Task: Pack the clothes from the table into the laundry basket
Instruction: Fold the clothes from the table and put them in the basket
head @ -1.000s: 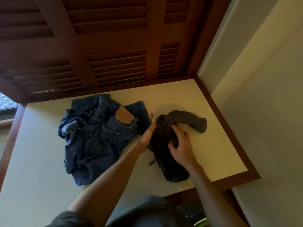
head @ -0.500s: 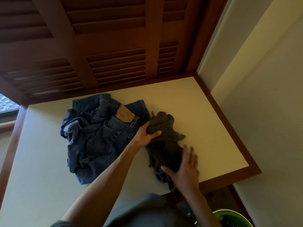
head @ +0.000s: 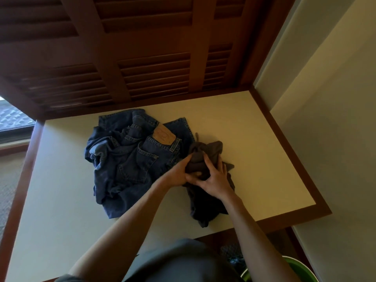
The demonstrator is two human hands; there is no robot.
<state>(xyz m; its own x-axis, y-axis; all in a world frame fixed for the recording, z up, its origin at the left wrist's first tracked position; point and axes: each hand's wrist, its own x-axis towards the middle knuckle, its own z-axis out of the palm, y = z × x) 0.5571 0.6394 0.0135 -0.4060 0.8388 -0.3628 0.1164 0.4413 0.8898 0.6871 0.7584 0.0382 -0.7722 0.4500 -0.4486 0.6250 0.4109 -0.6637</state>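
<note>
A dark grey garment (head: 205, 202) lies bunched on the white table (head: 254, 139), right of centre. My left hand (head: 179, 174) grips its left side, and my right hand (head: 215, 180) presses and grips its top fold, both hands touching. A crumpled pair of blue jeans (head: 130, 159) with a tan leather patch lies just left of the garment, touching it. The rim of a green laundry basket (head: 299, 267) shows at the bottom right, below the table's front edge.
Dark wooden louvred shutters (head: 142, 58) rise behind the table. A pale wall (head: 325, 139) runs close along the right side. The table has a brown wooden border (head: 295, 159). A window (head: 12, 119) shows at the far left.
My right hand has moved up from the garment's lower part to its top, meeting my left hand. The garment is bunched tighter between both hands. The jeans have not moved.
</note>
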